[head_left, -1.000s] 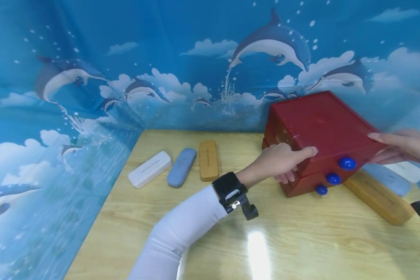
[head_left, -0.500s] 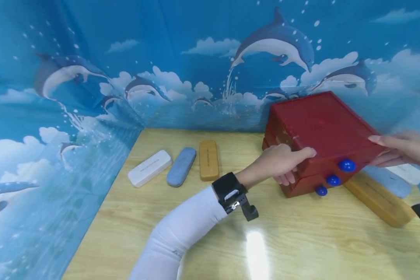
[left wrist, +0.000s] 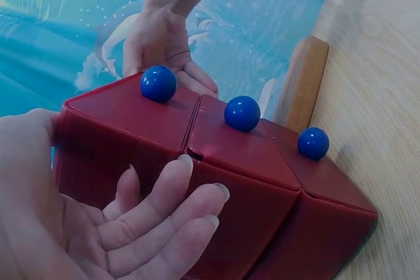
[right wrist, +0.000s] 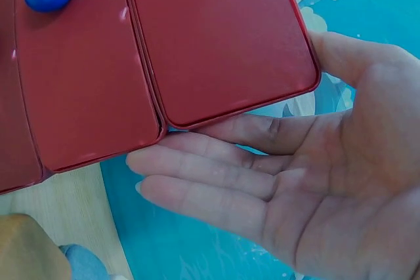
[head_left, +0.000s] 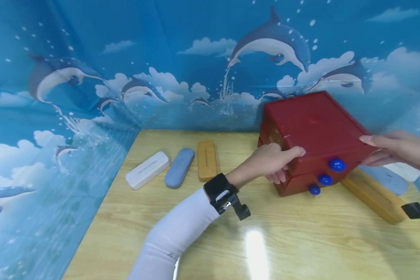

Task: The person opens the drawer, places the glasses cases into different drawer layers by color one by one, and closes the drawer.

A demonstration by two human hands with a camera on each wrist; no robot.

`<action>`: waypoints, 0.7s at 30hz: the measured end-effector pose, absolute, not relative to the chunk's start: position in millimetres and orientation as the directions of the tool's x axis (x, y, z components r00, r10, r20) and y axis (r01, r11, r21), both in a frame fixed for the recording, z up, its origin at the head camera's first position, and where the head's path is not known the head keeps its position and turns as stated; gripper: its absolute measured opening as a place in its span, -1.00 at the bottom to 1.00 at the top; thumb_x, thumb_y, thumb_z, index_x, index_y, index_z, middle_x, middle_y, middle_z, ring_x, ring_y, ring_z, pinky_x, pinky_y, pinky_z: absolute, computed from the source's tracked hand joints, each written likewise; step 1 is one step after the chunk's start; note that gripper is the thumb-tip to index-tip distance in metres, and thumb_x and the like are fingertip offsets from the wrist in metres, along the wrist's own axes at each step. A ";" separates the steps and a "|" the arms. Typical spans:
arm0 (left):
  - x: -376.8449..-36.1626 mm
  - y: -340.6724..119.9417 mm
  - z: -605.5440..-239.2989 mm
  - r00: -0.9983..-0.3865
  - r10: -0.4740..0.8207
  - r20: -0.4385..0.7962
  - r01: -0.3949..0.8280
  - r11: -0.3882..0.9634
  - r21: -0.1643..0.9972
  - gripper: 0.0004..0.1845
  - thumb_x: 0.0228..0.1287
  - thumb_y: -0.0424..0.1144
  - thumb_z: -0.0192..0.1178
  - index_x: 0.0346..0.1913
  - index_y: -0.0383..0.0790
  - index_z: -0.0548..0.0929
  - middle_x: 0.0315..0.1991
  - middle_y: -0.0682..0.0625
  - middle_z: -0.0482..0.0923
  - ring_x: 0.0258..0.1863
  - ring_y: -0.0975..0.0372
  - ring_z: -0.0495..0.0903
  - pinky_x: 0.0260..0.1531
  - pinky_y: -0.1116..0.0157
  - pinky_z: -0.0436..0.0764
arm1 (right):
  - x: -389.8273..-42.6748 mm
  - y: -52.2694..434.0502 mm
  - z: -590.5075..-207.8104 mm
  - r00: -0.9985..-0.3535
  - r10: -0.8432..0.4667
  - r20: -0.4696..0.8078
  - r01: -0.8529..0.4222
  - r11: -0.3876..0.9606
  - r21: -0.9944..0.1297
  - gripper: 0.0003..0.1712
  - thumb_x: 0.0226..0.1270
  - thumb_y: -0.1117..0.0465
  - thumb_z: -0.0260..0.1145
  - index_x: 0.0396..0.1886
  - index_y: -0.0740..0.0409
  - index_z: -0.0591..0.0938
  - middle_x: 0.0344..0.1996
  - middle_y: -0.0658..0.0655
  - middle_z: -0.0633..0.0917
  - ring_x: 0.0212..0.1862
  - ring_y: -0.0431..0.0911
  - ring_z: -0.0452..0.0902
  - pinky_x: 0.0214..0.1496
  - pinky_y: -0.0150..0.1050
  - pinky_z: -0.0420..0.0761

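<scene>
The red drawer box [head_left: 318,122] stands on the wooden surface [head_left: 294,241], grasped by the left grip [head_left: 273,160] at its left side and by the right grip [head_left: 396,151] at its right side, with an orange case [head_left: 372,196] to its right and three other cases [head_left: 179,168] apart from it to its left.

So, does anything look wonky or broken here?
A bit wonky: the red box sits at a slant to the dolphin wall behind it. On the picture's left, the white case and blue case slant too, while the yellow case is nearly straight. Nothing looks broken.
</scene>
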State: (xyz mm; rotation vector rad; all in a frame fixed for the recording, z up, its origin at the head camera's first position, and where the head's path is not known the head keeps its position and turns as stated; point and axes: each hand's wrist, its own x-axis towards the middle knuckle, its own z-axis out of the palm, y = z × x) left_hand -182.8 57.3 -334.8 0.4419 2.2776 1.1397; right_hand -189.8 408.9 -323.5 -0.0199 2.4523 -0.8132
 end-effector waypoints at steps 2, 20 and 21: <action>-183.4 54.5 -335.2 -0.794 0.520 -0.316 0.056 0.579 0.813 -0.27 0.40 0.44 -0.02 -0.49 -0.16 0.70 -0.57 -0.06 0.73 -0.57 0.17 0.74 -0.47 0.23 0.75 | -189.7 407.8 -324.6 -0.855 -0.185 -0.485 0.152 0.805 -0.574 0.01 0.73 -0.21 -0.26 0.47 0.79 0.03 0.21 0.68 0.55 0.04 0.28 0.76 0.03 0.02 0.77; -189.4 31.6 -345.7 -0.799 0.532 -0.281 0.050 0.523 0.851 -0.22 0.38 0.44 -0.02 -0.53 -0.23 0.70 -0.58 -0.10 0.72 -0.55 0.12 0.77 -0.45 0.18 0.76 | -176.4 379.2 -328.9 -0.912 -0.176 -0.370 0.112 0.760 -0.640 -0.08 0.71 -0.19 -0.16 0.51 0.63 0.17 0.32 0.68 0.45 -0.06 0.08 0.82 -0.04 -0.06 0.80; -189.6 29.3 -347.0 -0.801 0.530 -0.280 0.044 0.518 0.854 -0.23 0.37 0.44 -0.01 -0.54 -0.22 0.70 -0.58 -0.10 0.72 -0.54 0.11 0.77 -0.45 0.17 0.76 | -175.8 377.6 -331.1 -0.917 -0.177 -0.358 0.113 0.744 -0.658 -0.11 0.71 -0.19 -0.14 0.50 0.61 0.22 0.25 0.60 0.56 -0.09 0.01 0.82 -0.07 -0.11 0.80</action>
